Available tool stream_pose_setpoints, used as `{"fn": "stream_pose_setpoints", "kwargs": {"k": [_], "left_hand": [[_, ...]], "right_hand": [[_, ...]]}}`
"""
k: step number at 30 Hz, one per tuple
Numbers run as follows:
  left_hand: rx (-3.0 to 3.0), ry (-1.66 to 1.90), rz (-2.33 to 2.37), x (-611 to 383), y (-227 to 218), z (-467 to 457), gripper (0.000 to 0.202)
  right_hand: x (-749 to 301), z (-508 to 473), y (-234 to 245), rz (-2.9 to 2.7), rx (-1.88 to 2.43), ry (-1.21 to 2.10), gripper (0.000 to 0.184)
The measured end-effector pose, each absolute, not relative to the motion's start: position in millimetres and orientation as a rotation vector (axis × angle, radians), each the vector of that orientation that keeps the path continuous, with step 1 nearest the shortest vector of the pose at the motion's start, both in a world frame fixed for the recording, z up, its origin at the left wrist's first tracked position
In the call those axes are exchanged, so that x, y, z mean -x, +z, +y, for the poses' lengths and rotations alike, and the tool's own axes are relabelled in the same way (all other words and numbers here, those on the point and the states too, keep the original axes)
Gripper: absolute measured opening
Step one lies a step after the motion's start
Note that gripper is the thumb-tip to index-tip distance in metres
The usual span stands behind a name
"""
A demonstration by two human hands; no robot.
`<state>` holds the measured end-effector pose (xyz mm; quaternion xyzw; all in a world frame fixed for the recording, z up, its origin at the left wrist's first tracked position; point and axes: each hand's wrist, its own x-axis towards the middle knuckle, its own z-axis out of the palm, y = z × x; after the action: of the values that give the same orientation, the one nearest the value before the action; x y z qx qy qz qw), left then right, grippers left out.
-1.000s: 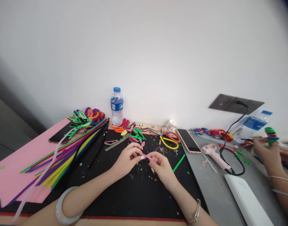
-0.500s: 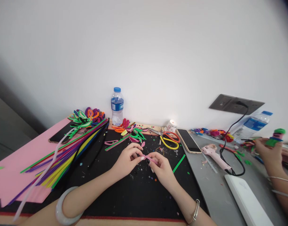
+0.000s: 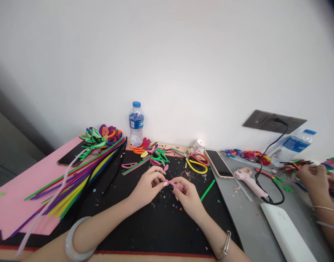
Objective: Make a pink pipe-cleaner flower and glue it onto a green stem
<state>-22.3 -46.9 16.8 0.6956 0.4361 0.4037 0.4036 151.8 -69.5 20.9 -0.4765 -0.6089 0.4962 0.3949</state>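
My left hand [image 3: 148, 186] and my right hand [image 3: 189, 196] meet over the black mat [image 3: 145, 225], each pinching an end of a short pink pipe cleaner [image 3: 172, 184]. Both hands are closed on it, fingertips almost touching. A green stick [image 3: 207, 189] lies just right of my right hand. Bent pipe-cleaner petals [image 3: 153, 154] in pink, green and orange lie just beyond my hands.
A bundle of long coloured pipe cleaners [image 3: 74, 178] fans over pink foam [image 3: 16, 196] at left. Behind stand a water bottle [image 3: 136, 123], scissors [image 3: 195, 160], a phone [image 3: 219, 163] and a pink glue gun [image 3: 250, 182]. Another person's hand [image 3: 314, 180] works at far right.
My hands have barely moved on the pink pipe cleaner. The other person's hand at the right lowered the green and pink piece it held up towards the table edge.
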Motion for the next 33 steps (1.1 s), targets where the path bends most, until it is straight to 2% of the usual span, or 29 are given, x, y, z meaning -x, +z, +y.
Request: {"fn": "stream_pose_setpoints", "kwargs": {"k": [33], "left_hand": [[-1.693,1.011,0.993,23.6,13.1,-43.4,0.014]], "right_hand": [[-154.1,-65.2,15.6,-1.534,1.163,1.261,0.02]]}}
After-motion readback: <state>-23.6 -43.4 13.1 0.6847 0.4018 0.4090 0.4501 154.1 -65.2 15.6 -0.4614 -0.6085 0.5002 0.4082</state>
